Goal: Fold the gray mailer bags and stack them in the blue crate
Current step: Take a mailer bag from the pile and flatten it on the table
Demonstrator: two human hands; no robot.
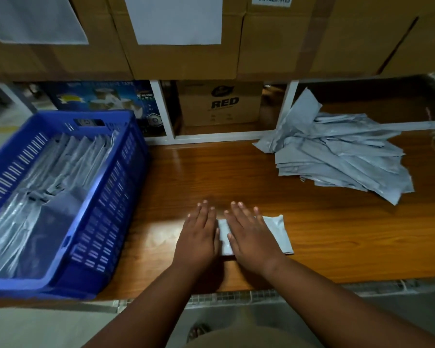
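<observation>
The job looked well under way but far from finished. The blue crate [60, 197], at the left of the wooden table [324, 234], already held rows of folded gray mailer bags [60, 167], standing and leaning along its floor. At the far right of the table a loose pile of unfolded mailer bags [342, 151] lay fanned out, well apart from the hands, so many bags seemed left to fold.

One mailer bag [274, 231] lay flat near the table's near edge, between the crate and the pile. It appeared partly folded into a small rectangle. Both hands rested on top of it, side by side. The left hand [199, 237] lay with fingers straight and palm down over the bag's left end, hiding that edge. The right hand [251, 237] likewise lay flat with fingers extended, covering the bag's middle; the bag's right end stuck out just past it. Neither hand gripped anything; both seemed to be pressing the fold down. By that reading, this bag was not yet in the crate.
</observation>
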